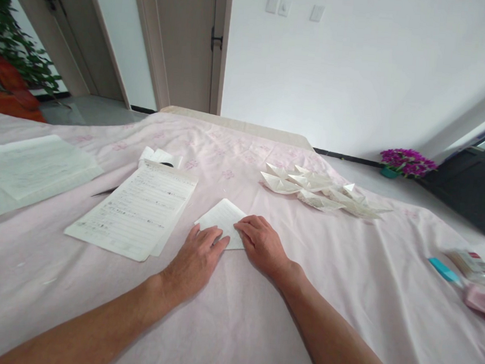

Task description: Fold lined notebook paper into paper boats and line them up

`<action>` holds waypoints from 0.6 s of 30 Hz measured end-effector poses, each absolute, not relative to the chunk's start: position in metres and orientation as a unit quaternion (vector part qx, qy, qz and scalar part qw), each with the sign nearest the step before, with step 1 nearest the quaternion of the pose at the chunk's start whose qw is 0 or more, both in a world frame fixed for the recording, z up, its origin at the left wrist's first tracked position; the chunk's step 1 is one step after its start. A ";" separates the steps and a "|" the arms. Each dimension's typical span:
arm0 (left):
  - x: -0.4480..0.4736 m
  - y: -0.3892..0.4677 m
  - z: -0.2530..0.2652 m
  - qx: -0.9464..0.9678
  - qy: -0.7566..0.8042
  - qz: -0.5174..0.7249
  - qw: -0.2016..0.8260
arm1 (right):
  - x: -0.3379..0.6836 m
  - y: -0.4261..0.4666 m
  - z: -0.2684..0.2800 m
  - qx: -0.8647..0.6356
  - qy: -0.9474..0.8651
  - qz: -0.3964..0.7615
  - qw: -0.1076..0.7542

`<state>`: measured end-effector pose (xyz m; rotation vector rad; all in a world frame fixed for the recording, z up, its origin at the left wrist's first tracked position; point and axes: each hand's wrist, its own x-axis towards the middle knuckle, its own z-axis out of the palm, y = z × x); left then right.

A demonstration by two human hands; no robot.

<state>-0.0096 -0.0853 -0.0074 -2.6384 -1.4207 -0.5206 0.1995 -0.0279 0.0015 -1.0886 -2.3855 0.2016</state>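
A small piece of folded paper [224,211] lies on the cloth in front of me, its pointed top facing away. My left hand [198,252] grips its lower left side, with bent fingers on top and the thumb along the near edge. At the right corner, my right hand [262,243] holds the paper between closed fingers and thumb. Both hands cover parts of its edges. To the left lies a stack of written, lined sheets [138,209]. Several folded paper boats [314,185] stand grouped beyond my right hand.
A pink flowered cloth [229,328] covers the table. More sheets [35,167] lie far left, and a dark pointed object [106,191] shows beside the stack. On the right are a blue item [444,270], a clear packet [473,264] and a pink object [484,300].
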 end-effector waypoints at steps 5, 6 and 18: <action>-0.009 -0.085 -0.006 -0.868 -0.466 -0.164 0.045 | 0.199 -0.028 0.002 -0.402 -0.877 0.074 0.252; -0.009 -0.085 -0.005 -0.869 -0.465 -0.165 0.047 | 0.199 -0.029 0.002 -0.402 -0.877 0.074 0.253; -0.009 -0.086 -0.004 -0.853 -0.493 -0.162 0.055 | 0.200 -0.028 0.001 -0.400 -0.878 0.076 0.253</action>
